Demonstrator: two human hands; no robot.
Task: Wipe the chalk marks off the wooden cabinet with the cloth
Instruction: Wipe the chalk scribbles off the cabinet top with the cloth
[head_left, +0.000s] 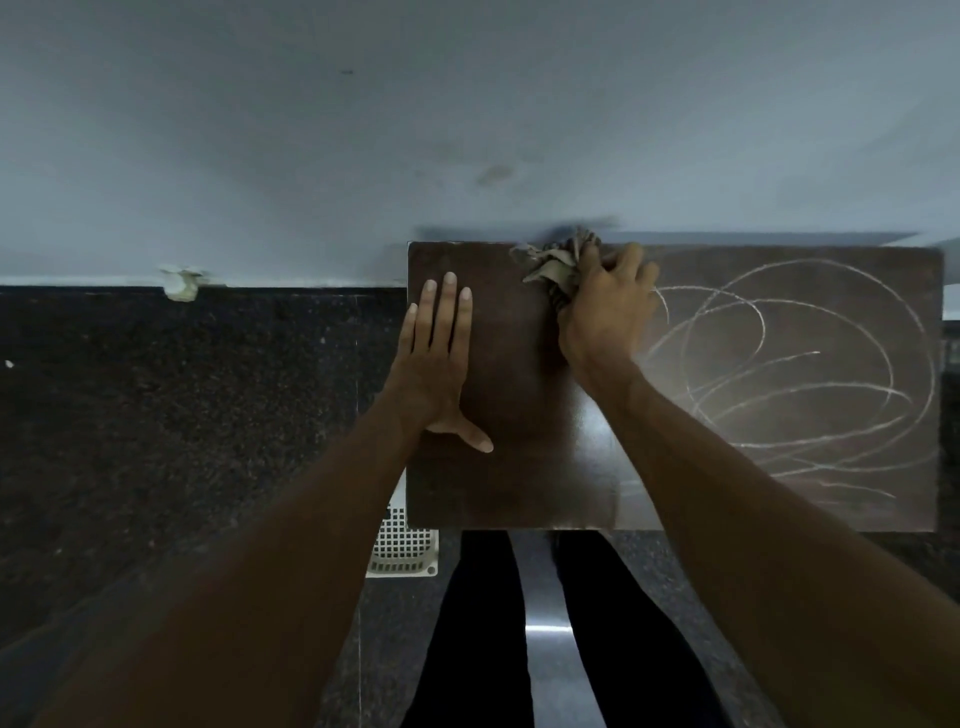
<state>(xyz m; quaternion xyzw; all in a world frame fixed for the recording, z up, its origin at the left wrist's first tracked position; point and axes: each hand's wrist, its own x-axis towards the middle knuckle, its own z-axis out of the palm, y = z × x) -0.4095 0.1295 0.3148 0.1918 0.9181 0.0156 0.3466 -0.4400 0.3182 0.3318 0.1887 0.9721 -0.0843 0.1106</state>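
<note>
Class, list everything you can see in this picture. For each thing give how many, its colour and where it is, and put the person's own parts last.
wooden cabinet: one, dark brown, against the wall, seen from above
chalk marks: many looping lines, white, on the cabinet's right half
cloth: one, beige, crumpled at the cabinet's far edge
wall: one, pale grey, behind the cabinet
floor: one, black speckled, left of and below the cabinet
drain grate: one, white, by the cabinet's near left corner
lump: one, whitish, at the wall's foot, far left
legs: two, in black, below the cabinet
left hand: flat on the cabinet's left part
right hand: grips the cloth
</note>
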